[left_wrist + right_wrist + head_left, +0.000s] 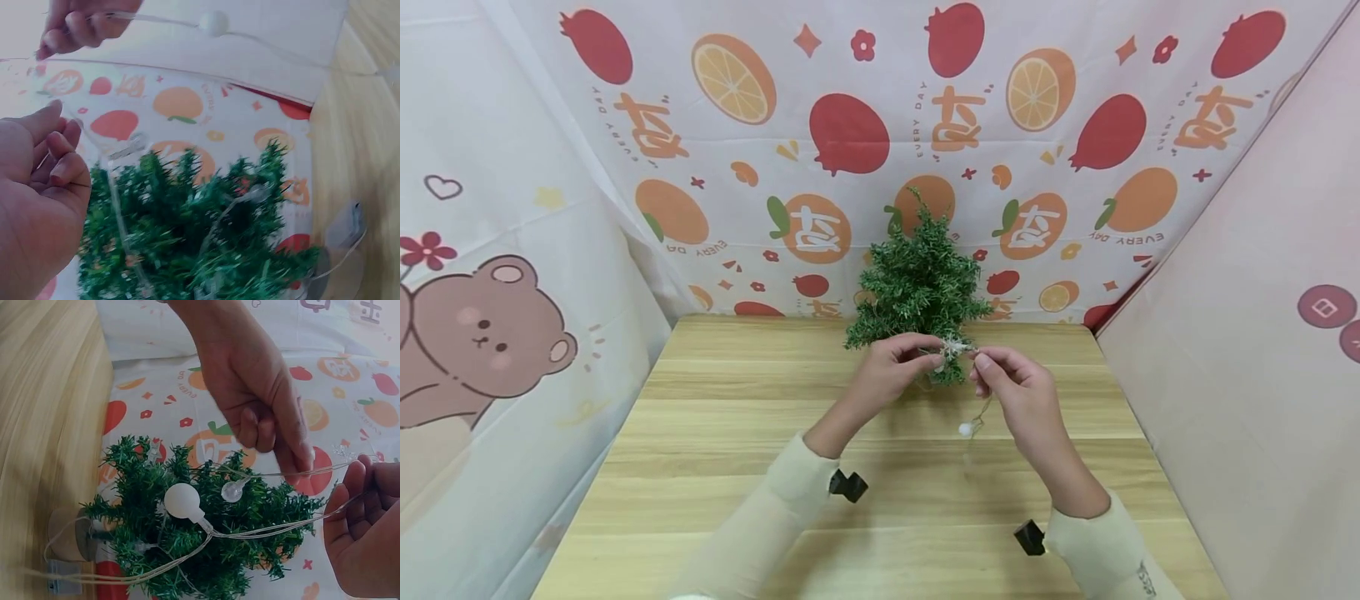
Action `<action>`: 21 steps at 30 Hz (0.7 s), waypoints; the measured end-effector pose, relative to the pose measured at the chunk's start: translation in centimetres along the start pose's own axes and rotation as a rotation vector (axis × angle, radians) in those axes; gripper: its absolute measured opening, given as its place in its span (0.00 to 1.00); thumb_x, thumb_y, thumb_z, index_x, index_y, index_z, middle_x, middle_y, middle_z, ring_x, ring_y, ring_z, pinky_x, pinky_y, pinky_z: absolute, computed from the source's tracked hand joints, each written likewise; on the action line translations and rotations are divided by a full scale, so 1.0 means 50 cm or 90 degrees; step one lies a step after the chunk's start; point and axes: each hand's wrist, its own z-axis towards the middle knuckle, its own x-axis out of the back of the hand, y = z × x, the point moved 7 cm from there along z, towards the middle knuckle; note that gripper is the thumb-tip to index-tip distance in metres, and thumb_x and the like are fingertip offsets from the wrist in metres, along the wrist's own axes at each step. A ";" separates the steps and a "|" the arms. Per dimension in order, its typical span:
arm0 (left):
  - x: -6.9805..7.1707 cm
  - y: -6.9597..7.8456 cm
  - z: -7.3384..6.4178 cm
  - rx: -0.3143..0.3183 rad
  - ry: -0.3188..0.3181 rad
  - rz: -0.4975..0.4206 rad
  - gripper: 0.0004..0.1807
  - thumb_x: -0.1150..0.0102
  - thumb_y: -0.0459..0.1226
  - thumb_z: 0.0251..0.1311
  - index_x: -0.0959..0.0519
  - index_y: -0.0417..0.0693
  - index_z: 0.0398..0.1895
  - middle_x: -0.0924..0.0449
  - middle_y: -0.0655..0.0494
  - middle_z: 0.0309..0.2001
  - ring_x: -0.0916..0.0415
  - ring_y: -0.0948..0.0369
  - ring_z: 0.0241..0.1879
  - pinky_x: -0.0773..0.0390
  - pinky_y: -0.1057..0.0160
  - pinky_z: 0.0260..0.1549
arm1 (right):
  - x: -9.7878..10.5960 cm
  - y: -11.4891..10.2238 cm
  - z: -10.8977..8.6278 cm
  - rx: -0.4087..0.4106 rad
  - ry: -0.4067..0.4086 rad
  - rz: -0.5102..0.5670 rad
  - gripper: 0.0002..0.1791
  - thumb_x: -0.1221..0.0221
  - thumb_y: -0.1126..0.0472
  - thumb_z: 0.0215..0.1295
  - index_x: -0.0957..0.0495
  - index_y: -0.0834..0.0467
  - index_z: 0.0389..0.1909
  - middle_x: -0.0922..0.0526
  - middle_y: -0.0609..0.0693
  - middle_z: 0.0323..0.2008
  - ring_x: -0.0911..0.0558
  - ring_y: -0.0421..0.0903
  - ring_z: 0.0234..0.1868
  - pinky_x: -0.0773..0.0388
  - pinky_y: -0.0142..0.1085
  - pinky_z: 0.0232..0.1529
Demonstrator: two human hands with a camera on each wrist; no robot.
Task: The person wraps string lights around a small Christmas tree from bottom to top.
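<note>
A small green artificial Christmas tree (921, 279) stands at the back of the table, with clear bulbs of a string light among its branches. In front of it my left hand (895, 371) pinches the thin wire of the string light between thumb and fingers, beside a clear snowflake-like piece (955, 347). My right hand (1022, 396) grips the same string a little to the right. From the right hand the wire hangs down with a white ball bulb (182, 500). A clear bulb (232, 490) dangles near the left fingertips in the right wrist view.
A small battery box (62, 577) with a wire lies beside the tree's round base (70, 534). The wooden table (722, 500) ends at a fruit-print cloth (850, 50) behind the tree. Cloth walls stand at both sides.
</note>
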 end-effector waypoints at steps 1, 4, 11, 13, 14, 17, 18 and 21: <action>-0.007 -0.002 0.001 0.003 -0.006 -0.006 0.10 0.34 0.44 0.66 0.13 0.56 0.48 0.15 0.54 0.39 0.26 0.56 0.30 0.26 0.66 0.27 | 0.000 0.001 0.000 -0.001 0.001 -0.001 0.15 0.42 0.56 0.75 0.19 0.64 0.49 0.17 0.51 0.34 0.20 0.42 0.32 0.18 0.33 0.38; -0.021 -0.005 0.002 0.001 -0.022 -0.033 0.10 0.34 0.41 0.66 0.13 0.50 0.46 0.15 0.55 0.39 0.26 0.55 0.31 0.25 0.66 0.29 | 0.004 0.005 0.001 -0.005 0.010 -0.025 0.16 0.41 0.53 0.74 0.18 0.62 0.49 0.16 0.51 0.36 0.19 0.42 0.34 0.17 0.33 0.40; -0.035 -0.005 -0.004 -0.008 -0.046 -0.094 0.11 0.36 0.43 0.68 0.13 0.47 0.45 0.17 0.44 0.40 0.27 0.45 0.36 0.24 0.64 0.33 | 0.014 0.000 0.000 0.107 0.073 -0.134 0.12 0.37 0.55 0.71 0.13 0.57 0.47 0.13 0.53 0.39 0.19 0.40 0.36 0.21 0.28 0.35; -0.037 -0.010 -0.006 0.007 -0.049 -0.123 0.14 0.37 0.44 0.68 0.14 0.43 0.46 0.18 0.37 0.42 0.27 0.41 0.38 0.24 0.64 0.34 | 0.013 -0.009 -0.002 0.175 0.096 -0.165 0.09 0.37 0.59 0.70 0.12 0.56 0.46 0.12 0.51 0.39 0.20 0.39 0.33 0.23 0.26 0.32; -0.038 -0.012 -0.006 0.016 -0.050 -0.136 0.15 0.36 0.44 0.68 0.14 0.41 0.47 0.18 0.34 0.43 0.27 0.42 0.39 0.23 0.63 0.35 | 0.012 -0.014 -0.003 0.211 0.107 -0.183 0.09 0.36 0.61 0.69 0.11 0.56 0.46 0.12 0.51 0.39 0.20 0.38 0.32 0.24 0.25 0.31; -0.041 -0.019 -0.010 0.041 -0.060 -0.158 0.17 0.36 0.45 0.68 0.14 0.40 0.48 0.19 0.32 0.46 0.25 0.47 0.40 0.22 0.62 0.38 | 0.006 -0.027 -0.007 0.315 0.141 -0.257 0.09 0.35 0.66 0.67 0.11 0.58 0.45 0.11 0.51 0.38 0.23 0.38 0.28 0.28 0.24 0.28; -0.043 -0.020 -0.011 0.046 -0.065 -0.156 0.16 0.36 0.45 0.67 0.14 0.42 0.47 0.19 0.33 0.47 0.23 0.49 0.41 0.21 0.62 0.40 | 0.004 -0.031 -0.009 0.346 0.151 -0.282 0.09 0.34 0.67 0.66 0.11 0.59 0.45 0.11 0.51 0.37 0.23 0.39 0.27 0.28 0.23 0.28; -0.048 -0.018 -0.013 0.046 -0.088 -0.147 0.14 0.36 0.46 0.67 0.13 0.47 0.47 0.17 0.39 0.48 0.21 0.52 0.44 0.20 0.60 0.44 | -0.003 -0.038 -0.012 0.417 0.177 -0.361 0.08 0.33 0.68 0.64 0.11 0.62 0.43 0.11 0.53 0.36 0.19 0.43 0.28 0.27 0.27 0.28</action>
